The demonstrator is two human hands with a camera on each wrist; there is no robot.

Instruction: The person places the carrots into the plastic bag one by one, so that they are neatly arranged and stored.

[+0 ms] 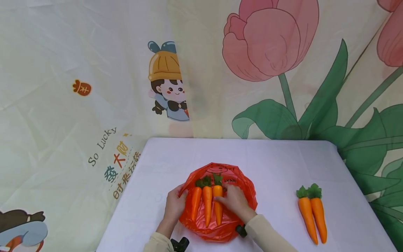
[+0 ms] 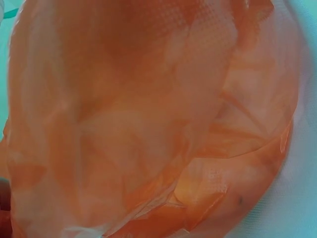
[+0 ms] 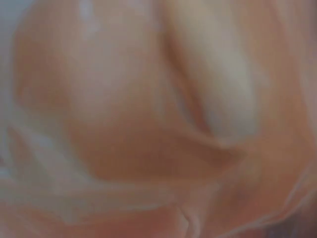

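A red plastic bag (image 1: 233,220) lies spread on the table in the head view, with three orange carrots with green tops side by side in its middle. My left hand (image 1: 174,204) pinches the bag's left edge between thumb and fingers. My right hand (image 1: 235,200) reaches over the bag and holds the rightmost carrot (image 1: 218,206), thumb across its upper part. The left carrot (image 1: 196,203) and middle carrot (image 1: 207,206) lie beside it. The bag (image 2: 124,109) fills most of the left wrist view. A blurred pale long shape (image 3: 218,69) shows against the bag in the right wrist view.
Two more carrots (image 1: 318,217) with leafy green tops lie together on the right side of the white table (image 1: 270,161). Behind the table hangs a printed cloth (image 1: 204,70) with tulips and cartoon figures. Dark wrist devices (image 1: 180,244) sit near both cuffs.
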